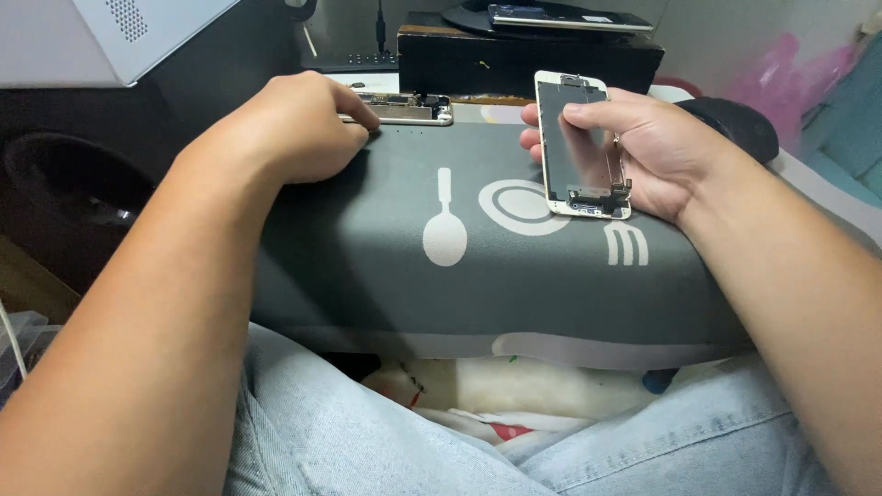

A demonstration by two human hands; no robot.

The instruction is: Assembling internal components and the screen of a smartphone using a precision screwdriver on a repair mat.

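Fingers of right hand (643, 152) wrap a white phone screen (581, 147), thumb across its back, held tilted just above grey mat (386, 239). Left hand (294, 124) fingers curled nearly closed, tips touching the opened phone body (404, 108) at mat's far edge, w/ black box (528, 57) behind.

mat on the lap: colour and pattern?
Dark grey mat with white spoon, plate and fork shapes printed on it; head view.

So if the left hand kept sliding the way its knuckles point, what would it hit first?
Probably the opened phone body its left hand already touches; beyond that sits the dark box, though depth is hard to judge.
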